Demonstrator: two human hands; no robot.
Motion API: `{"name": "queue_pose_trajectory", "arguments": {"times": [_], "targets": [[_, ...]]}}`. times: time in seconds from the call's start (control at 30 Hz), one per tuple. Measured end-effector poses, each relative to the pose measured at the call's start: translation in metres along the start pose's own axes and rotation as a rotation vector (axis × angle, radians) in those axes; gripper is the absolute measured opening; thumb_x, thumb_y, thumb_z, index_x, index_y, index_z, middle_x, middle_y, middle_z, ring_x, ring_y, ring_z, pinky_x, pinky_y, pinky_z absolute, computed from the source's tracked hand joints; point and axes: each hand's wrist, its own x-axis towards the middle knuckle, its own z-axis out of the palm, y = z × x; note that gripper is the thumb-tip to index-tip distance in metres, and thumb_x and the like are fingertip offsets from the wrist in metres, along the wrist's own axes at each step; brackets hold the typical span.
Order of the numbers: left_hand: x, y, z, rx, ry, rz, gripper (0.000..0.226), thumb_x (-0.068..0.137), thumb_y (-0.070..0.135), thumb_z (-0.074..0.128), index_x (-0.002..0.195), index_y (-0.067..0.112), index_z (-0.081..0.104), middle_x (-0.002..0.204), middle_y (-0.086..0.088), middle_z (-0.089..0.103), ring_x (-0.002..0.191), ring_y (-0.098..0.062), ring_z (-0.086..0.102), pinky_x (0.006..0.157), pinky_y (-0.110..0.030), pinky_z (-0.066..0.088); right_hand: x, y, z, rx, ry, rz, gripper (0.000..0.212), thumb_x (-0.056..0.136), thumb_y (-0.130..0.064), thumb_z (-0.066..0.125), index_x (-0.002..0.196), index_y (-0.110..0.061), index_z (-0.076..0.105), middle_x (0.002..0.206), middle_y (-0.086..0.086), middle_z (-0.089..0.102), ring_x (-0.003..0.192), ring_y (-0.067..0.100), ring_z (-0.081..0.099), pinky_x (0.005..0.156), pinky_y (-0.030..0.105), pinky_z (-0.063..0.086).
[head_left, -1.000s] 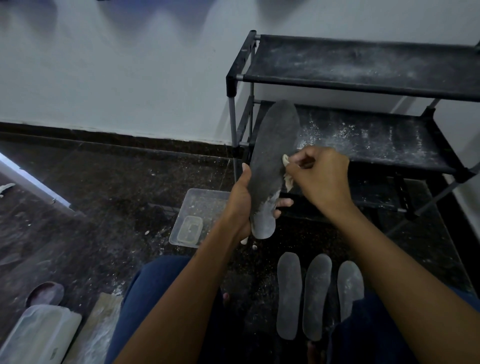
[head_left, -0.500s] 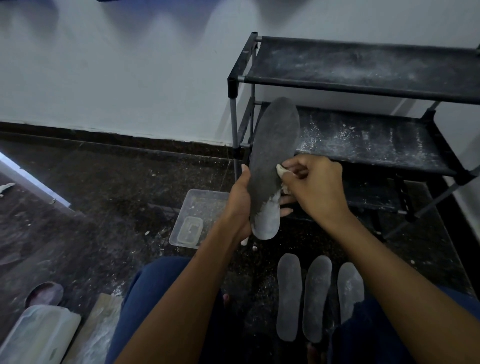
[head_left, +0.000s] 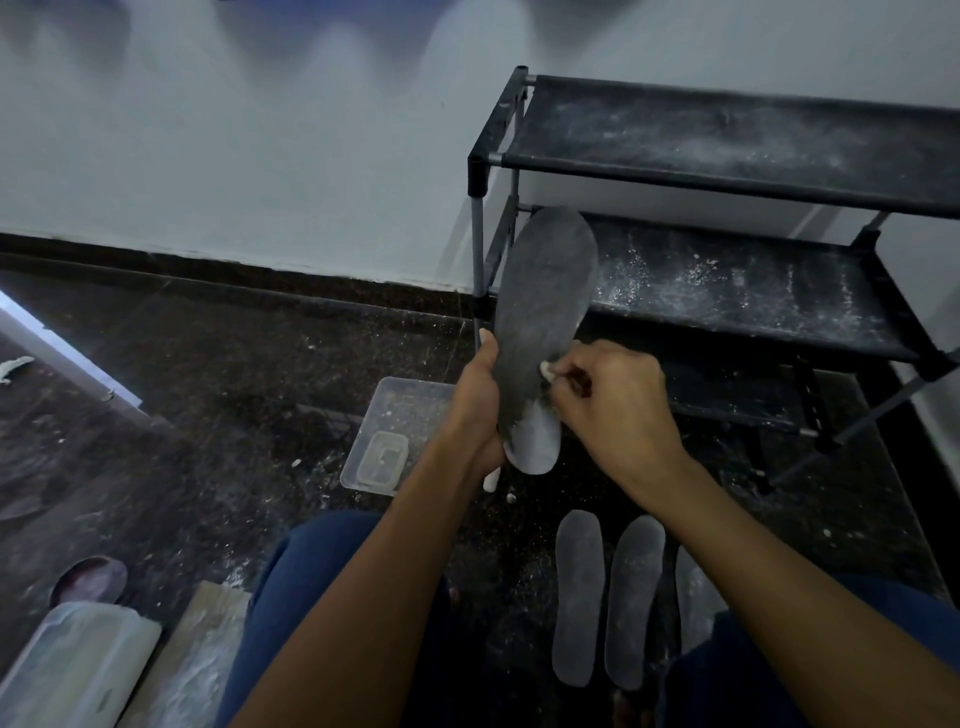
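My left hand (head_left: 475, 405) grips a dark grey shoe insole (head_left: 545, 301) near its heel and holds it upright, toe end up. The heel end is smeared white. My right hand (head_left: 613, 405) pinches a small white lump (head_left: 545, 370) and presses it against the insole's right edge, just above the white patch. Three more grey insoles (head_left: 579, 597) lie side by side on the floor between my knees.
A black two-shelf rack (head_left: 727, 150), dusted with white powder, stands against the wall at the right. A clear plastic tub (head_left: 395, 415) with a smaller lid inside sits on the dark floor. At lower left lie a pale container (head_left: 72, 670), a wooden board (head_left: 192, 654) and a dark bowl (head_left: 91, 579).
My right hand has slid down the insole's right edge with the white lump, from the middle toward the heel. The left hand keeps the same grip.
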Motion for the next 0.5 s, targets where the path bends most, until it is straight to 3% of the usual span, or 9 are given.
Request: {"name": "queue_pose_trajectory", "arguments": {"times": [0.07,0.17,0.3,0.37,0.5], "targets": [[0.0,0.0,-0.001,0.009,-0.048,-0.018,0.075,0.099,0.052,0.021,0.084,-0.003,0.07,0.081,-0.016,0.073,0.07,-0.022,0.071,0.063,-0.027,0.058,-0.007,-0.003,0.004,-0.002,-0.075,-0.028,0.004,0.079,-0.009,0.068,0.078,-0.007,0.072,0.079,0.006,0.067,0.061,0.007,0.055,0.057,0.002,0.035],[0.0,0.001,-0.004,-0.006,-0.072,-0.015,0.069,0.099,0.052,0.022,0.092,-0.001,0.065,0.08,-0.015,0.073,0.07,-0.021,0.071,0.065,-0.027,0.058,-0.011,-0.005,0.008,0.033,-0.11,-0.026,0.005,0.078,-0.009,0.067,0.076,-0.007,0.071,0.078,0.005,0.066,0.063,0.01,0.058,0.058,0.007,0.041],[-0.005,0.004,-0.003,-0.031,-0.167,-0.049,0.062,0.097,0.055,0.027,0.107,0.005,0.062,0.093,-0.011,0.07,0.086,-0.021,0.067,0.079,-0.031,0.054,0.001,-0.001,0.007,0.08,0.063,0.017,0.007,0.082,-0.011,0.066,0.08,-0.007,0.072,0.077,0.004,0.065,0.062,0.007,0.056,0.061,0.0,0.038],[-0.007,0.002,-0.001,0.009,-0.201,-0.067,0.06,0.098,0.053,0.025,0.107,0.008,0.062,0.094,-0.008,0.072,0.084,-0.019,0.07,0.075,-0.03,0.057,0.005,0.002,0.008,0.08,0.09,0.038,0.006,0.082,-0.009,0.066,0.083,-0.007,0.072,0.08,0.006,0.067,0.064,0.007,0.056,0.063,-0.001,0.038],[-0.003,-0.001,-0.001,0.003,-0.162,-0.049,0.062,0.097,0.056,0.026,0.103,0.007,0.063,0.089,-0.009,0.072,0.085,-0.019,0.068,0.083,-0.032,0.051,-0.003,-0.003,0.013,0.096,-0.038,0.048,0.007,0.079,-0.008,0.067,0.083,-0.01,0.072,0.082,0.004,0.069,0.064,0.003,0.056,0.06,-0.002,0.039]]}}
